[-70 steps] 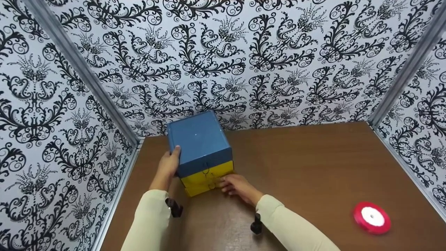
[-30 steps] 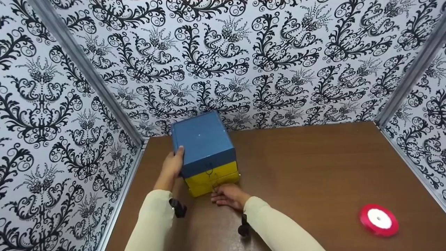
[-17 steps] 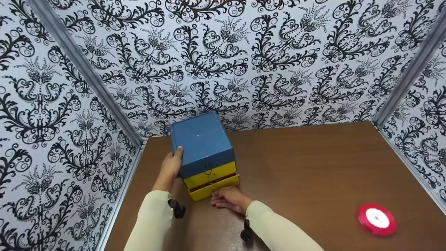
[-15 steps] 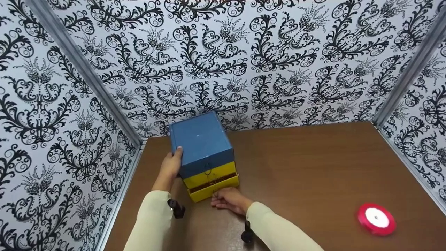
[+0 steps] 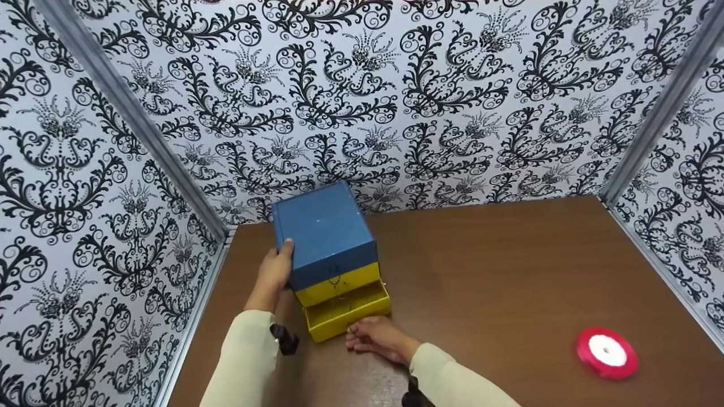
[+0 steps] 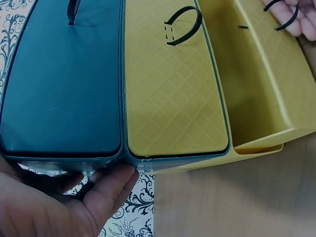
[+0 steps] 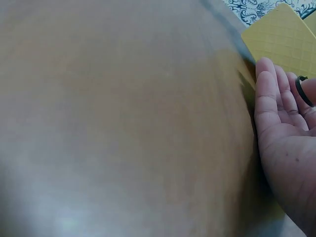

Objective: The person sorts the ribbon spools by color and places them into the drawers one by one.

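A small chest of drawers (image 5: 322, 226) stands near the back wall, blue above and yellow below. Its bottom yellow drawer (image 5: 352, 323) is pulled out, showing a hollow inside with nothing seen in it. My left hand (image 5: 275, 268) braces the chest's left side, thumb at the top edge; in the left wrist view the fingers lie along that side. Low in front of the drawer, my right hand (image 5: 376, 336) pinches its black ring pull (image 7: 299, 89) between thumb and fingers. The yellow drawer above (image 6: 173, 98) and the blue top drawer (image 6: 64, 89) are closed, each with a ring.
A red ribbon spool (image 5: 608, 353) with a white centre lies at the right of the brown table (image 5: 498, 271). White walls (image 5: 430, 102) with black scrollwork enclose the back and both sides, with grey corner posts (image 5: 130, 113).
My right hand has taken hold of the bottom drawer's ring pull and drawn the drawer out toward me, from closed to well open. The left hand has stayed at the chest's side.
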`<action>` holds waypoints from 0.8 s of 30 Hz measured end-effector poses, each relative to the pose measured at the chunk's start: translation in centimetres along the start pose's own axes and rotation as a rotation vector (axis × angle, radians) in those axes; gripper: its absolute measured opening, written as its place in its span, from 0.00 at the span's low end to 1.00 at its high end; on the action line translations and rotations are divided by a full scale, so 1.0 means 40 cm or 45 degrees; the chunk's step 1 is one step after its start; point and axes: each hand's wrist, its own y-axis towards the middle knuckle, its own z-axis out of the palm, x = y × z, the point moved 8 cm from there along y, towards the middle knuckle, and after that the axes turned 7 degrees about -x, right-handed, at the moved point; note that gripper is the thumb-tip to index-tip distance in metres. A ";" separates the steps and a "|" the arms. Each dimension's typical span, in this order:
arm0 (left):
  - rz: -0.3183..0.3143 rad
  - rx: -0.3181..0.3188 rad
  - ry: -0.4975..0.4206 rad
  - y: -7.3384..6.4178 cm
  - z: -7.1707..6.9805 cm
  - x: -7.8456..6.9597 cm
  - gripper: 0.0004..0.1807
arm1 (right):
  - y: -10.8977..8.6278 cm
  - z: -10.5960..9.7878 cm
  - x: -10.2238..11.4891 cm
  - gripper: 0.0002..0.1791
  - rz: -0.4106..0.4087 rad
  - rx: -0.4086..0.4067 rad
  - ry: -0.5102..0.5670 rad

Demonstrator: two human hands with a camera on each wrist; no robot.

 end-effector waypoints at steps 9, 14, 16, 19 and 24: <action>-0.013 0.013 -0.033 -0.004 0.005 0.002 0.41 | -0.053 0.005 -0.025 0.10 -0.059 0.027 -0.008; -0.018 0.019 -0.048 -0.005 0.005 0.005 0.42 | -0.082 0.007 -0.034 0.11 -0.068 0.030 -0.009; -0.017 0.021 -0.049 -0.005 0.005 0.006 0.42 | -0.094 0.007 -0.039 0.11 -0.064 0.029 -0.002; -0.023 0.021 -0.065 -0.004 0.005 0.008 0.42 | -0.112 0.006 -0.049 0.11 -0.058 0.033 0.014; -0.026 0.022 -0.084 -0.005 0.004 0.005 0.42 | -0.144 0.004 -0.062 0.11 -0.048 0.037 0.009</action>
